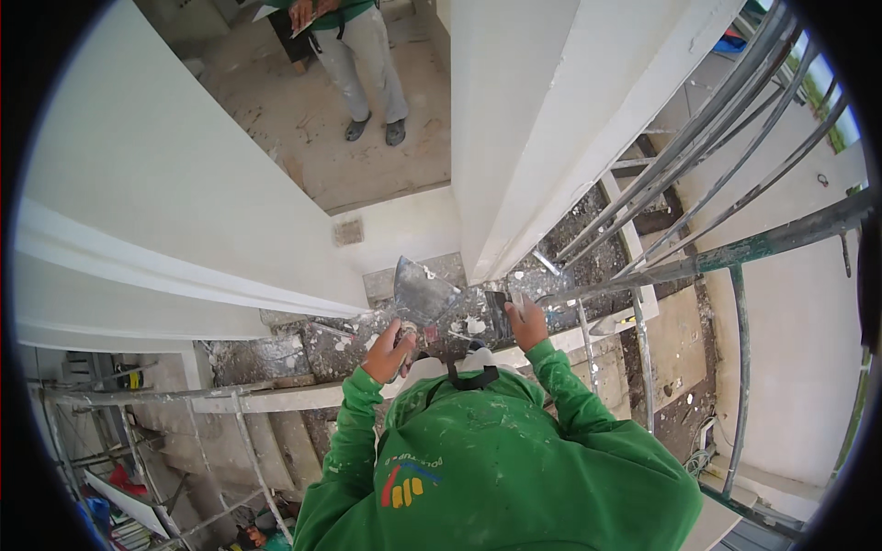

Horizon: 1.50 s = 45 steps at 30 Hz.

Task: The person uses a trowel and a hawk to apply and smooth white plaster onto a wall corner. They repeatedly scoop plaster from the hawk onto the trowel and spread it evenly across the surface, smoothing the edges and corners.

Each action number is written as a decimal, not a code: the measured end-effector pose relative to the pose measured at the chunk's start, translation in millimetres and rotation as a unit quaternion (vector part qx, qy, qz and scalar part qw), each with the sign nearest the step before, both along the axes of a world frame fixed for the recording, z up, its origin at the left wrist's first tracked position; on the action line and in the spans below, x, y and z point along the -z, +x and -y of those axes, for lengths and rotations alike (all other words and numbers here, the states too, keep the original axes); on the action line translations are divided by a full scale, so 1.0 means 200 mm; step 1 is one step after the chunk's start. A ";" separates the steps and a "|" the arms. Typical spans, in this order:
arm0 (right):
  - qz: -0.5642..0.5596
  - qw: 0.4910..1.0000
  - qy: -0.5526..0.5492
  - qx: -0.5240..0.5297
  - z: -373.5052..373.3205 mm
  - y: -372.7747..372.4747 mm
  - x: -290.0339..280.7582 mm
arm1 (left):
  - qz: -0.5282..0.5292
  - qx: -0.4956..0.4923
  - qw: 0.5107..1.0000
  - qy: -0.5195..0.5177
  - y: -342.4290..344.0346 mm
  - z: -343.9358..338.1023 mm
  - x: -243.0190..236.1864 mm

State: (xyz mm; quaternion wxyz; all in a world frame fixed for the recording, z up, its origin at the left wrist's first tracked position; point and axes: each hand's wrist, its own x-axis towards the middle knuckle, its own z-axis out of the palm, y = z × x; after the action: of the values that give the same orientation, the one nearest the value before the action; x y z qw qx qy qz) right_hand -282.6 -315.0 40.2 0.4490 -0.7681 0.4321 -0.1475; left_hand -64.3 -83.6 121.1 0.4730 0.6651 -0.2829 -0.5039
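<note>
Head cam: left hand (390, 352) gripped scraper (421, 292) ahead, right hand (527, 325) dark blade (498, 317); probably tool prep, next move likely needed steady angles.

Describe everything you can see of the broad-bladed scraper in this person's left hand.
The scraper has a wide, flat, dull grey blade that looks like metal, flaring from its handle end to a broad far edge, its tone uneven. The handle is mostly hidden by the left hand, whose fingers wrap it, so its material is hard to tell. The blade points forward, away from the person, over a white-speckled dark surface. Only that hand visibly touches it.
</note>
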 end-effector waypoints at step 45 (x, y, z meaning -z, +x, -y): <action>-0.282 0.945 -0.101 0.130 -0.01 -0.59 0.58 | -0.073 -0.049 0.994 -0.058 -0.09 -0.06 0.42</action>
State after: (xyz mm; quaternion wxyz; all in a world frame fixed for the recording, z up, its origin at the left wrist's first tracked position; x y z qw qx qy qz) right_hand -399.9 -313.7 -75.5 0.2058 -0.7567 0.6201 -0.0242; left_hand -81.9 -71.8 36.2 0.5545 0.6111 -0.2433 -0.5097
